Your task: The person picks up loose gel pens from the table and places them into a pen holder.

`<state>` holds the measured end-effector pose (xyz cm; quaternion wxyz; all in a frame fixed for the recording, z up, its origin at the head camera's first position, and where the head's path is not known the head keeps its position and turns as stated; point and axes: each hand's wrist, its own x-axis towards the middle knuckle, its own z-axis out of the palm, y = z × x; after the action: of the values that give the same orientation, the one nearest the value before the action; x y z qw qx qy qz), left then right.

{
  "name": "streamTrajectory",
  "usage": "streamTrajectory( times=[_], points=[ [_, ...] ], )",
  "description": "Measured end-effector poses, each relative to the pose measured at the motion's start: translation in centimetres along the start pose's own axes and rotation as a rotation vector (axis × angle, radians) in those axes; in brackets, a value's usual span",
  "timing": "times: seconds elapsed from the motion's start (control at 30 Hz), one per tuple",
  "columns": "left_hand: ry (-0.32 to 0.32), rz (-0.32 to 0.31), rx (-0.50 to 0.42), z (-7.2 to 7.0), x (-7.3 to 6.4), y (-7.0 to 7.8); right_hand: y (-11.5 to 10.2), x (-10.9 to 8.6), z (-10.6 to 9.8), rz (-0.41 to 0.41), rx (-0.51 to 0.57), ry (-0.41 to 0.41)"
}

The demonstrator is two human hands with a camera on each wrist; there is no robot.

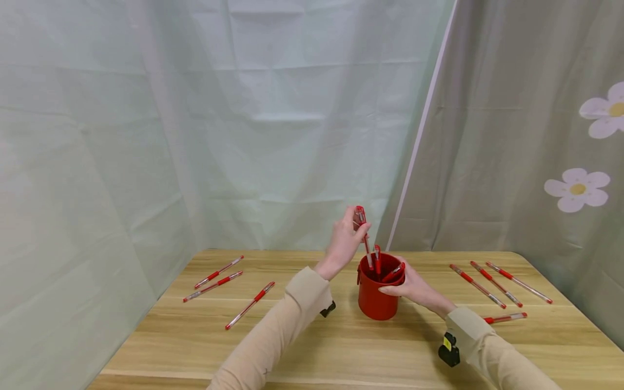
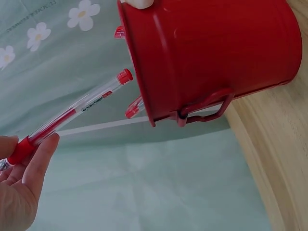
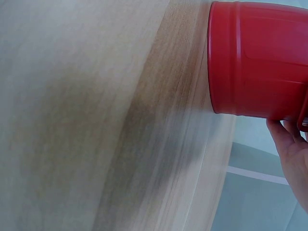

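Note:
My left hand (image 1: 343, 238) pinches a red gel pen (image 1: 368, 250) by its red grip, above the mouth of a red metal bucket (image 1: 377, 303). In the left wrist view the pen's red end cap points at the opening, just short of the rim. Inside the bucket lean a red pen (image 1: 377, 254) and another red pen (image 1: 396, 272), their ends above the rim. My right hand (image 1: 414, 284) grips the bucket's right side, thumb at the front near the rim. Its other fingers are mostly hidden behind the bucket in the head view.
Several red pens lie on the wooden table (image 1: 312, 346). At the left are pens (image 1: 213, 286) in a loose group; at the right are more pens (image 1: 478, 286), one partly behind my right sleeve (image 1: 482, 336). A curtain (image 1: 292, 135) hangs behind the table.

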<state>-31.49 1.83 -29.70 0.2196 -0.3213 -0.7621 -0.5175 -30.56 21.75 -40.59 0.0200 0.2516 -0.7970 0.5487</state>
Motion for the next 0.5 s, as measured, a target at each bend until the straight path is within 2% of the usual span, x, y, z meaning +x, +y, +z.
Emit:
streamTrajectory(
  times=[0.23,0.4,0.5],
  points=[
    [-0.001,-0.007,-0.012,0.2,-0.1,-0.1,0.2,0.1,0.0,-0.007,0.000,-0.004],
    [-0.009,-0.006,0.012,0.3,-0.2,-0.6,0.2,0.1,0.0,-0.008,-0.010,0.003],
    [-0.014,-0.014,0.028,0.5,-0.3,-1.0,-1.1,-0.2,0.1,-0.002,-0.001,-0.002]
  ],
)
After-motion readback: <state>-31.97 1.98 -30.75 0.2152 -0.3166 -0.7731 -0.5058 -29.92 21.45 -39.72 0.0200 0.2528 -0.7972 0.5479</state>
